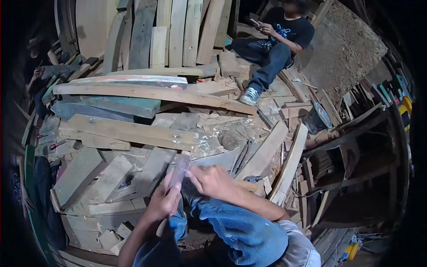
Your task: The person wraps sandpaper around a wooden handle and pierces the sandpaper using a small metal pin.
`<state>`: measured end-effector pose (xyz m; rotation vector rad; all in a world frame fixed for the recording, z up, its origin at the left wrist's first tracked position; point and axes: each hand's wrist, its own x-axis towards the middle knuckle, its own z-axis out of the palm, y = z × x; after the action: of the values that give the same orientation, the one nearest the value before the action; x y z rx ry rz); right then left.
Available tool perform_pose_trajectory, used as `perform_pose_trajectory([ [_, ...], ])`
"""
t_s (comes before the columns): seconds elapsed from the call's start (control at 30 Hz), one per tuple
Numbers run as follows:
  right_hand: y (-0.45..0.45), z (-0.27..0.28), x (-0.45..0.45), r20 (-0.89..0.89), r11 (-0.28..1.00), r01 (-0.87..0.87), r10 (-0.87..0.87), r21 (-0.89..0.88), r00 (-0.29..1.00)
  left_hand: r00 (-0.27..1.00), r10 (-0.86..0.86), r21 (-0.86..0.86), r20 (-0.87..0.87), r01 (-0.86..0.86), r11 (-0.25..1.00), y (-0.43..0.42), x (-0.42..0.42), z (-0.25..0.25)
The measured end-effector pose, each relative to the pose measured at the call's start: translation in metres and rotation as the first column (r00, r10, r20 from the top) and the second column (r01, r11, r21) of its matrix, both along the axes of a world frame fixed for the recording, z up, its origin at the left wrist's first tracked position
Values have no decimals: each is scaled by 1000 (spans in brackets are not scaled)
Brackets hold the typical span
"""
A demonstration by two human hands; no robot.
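Note:
In the head view my left hand (163, 201) is closed around a narrow purplish-grey bar (180, 170) with a pale wood-coloured far end. The bar slants up and away above my lap; whether it is a wood piece or a tool is unclear. A brownish end sticks out below the hand. My right hand (212, 181) is closed, its fingertips touching the bar's right side near the far end. Anything within those fingers is hidden. Blue jeans (240, 227) cover my knee just beneath both hands.
Long curved planks (155, 93) and a thick beam (133, 131) lie ahead. A person (280, 40) sits at the upper right, another person (38, 66) at the left. A dark bucket (317, 118) stands right. Several boards (178, 35) lean at the back.

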<state>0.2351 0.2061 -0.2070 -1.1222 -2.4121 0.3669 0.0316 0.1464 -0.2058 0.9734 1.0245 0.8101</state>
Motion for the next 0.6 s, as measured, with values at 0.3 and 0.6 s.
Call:
perform_pose_trajectory([
  [0.3, 6, -8, 8, 41, 998, 27, -25, -53, 999, 998, 18, -74, 57, -13, 997, 1, 9, -22],
  [0.6, -4, -23, 9, 74, 983, -69, 83, -171, 994, 998, -30, -97, 59, 35, 995, 0, 14, -42],
])
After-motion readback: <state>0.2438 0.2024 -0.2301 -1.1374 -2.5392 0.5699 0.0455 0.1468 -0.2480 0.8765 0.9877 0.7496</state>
